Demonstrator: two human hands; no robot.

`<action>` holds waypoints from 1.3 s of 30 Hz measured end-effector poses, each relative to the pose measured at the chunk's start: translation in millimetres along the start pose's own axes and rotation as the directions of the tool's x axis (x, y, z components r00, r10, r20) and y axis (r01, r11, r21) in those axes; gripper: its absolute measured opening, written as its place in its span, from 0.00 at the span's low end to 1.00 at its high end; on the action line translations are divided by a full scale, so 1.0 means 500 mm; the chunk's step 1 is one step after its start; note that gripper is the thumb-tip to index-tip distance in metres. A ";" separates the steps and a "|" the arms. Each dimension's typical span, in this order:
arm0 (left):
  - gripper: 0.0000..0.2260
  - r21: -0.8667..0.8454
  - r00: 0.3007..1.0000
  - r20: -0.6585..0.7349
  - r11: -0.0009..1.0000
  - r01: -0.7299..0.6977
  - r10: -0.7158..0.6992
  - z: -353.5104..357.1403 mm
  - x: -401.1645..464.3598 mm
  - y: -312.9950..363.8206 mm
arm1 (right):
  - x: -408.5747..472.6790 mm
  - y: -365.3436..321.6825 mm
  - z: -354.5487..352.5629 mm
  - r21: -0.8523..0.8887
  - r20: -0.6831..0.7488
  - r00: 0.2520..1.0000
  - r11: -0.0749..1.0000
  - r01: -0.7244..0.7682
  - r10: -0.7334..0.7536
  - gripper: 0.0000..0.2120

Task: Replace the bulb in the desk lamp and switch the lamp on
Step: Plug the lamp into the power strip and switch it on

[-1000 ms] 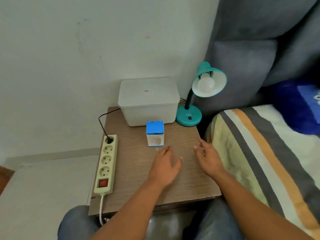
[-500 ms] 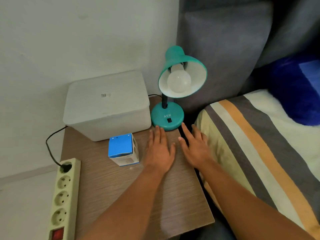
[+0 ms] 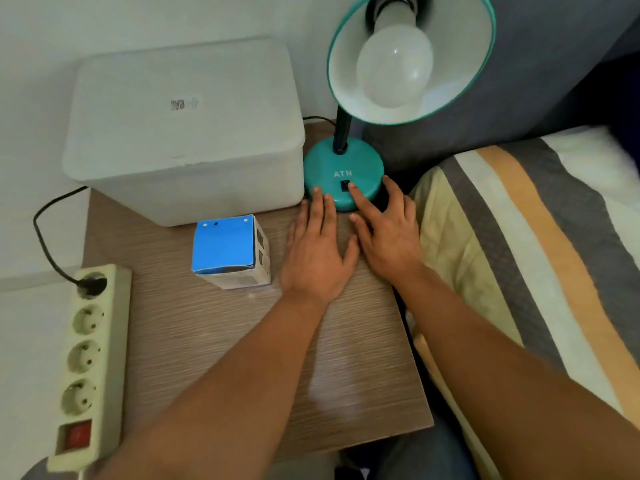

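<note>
teal lamp (image 3: 343, 174), blue-topped box (image 3: 223, 244), striped yellow-grey-orange bedding (image 3: 526, 244), red switch (image 3: 77, 435)

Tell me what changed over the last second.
Both hands slid forward across the table to the lamp base; the right hand now has a fingertip at the switch, the left hand touches the rim. Nothing gripped. Bulb, blue box, power strip unmoved.

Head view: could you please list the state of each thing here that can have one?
Bulb: in the lamp's socket, unlit.
Lamp switch: right hand's fingertip at it; position unclear.
Blue bulb box: closed, standing on the table.
White storage box: lid on.
Power strip: one plug in the top socket.
Left hand: open, empty.
Right hand: open, empty.
</note>
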State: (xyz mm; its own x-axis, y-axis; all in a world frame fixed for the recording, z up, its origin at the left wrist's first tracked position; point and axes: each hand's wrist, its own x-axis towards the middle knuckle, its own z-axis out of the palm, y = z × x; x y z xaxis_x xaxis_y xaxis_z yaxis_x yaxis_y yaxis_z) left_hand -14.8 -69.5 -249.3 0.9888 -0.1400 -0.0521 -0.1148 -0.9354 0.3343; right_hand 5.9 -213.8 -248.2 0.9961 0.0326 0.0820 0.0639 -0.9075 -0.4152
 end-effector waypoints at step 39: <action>0.37 0.016 0.998 -0.011 0.998 -0.068 0.068 0.012 0.005 -0.026 | -0.009 -0.003 0.012 0.025 0.009 0.998 0.998 -0.056 0.056 0.23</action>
State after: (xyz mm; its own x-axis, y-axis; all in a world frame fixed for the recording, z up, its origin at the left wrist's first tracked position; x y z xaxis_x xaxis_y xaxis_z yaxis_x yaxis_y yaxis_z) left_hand -11.2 -59.7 -259.3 0.9797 -0.1998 -0.0186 -0.1833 -0.9288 0.3222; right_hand 1.5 -209.9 -253.5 0.9986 -0.0145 0.0510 0.0095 -0.8971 -0.4418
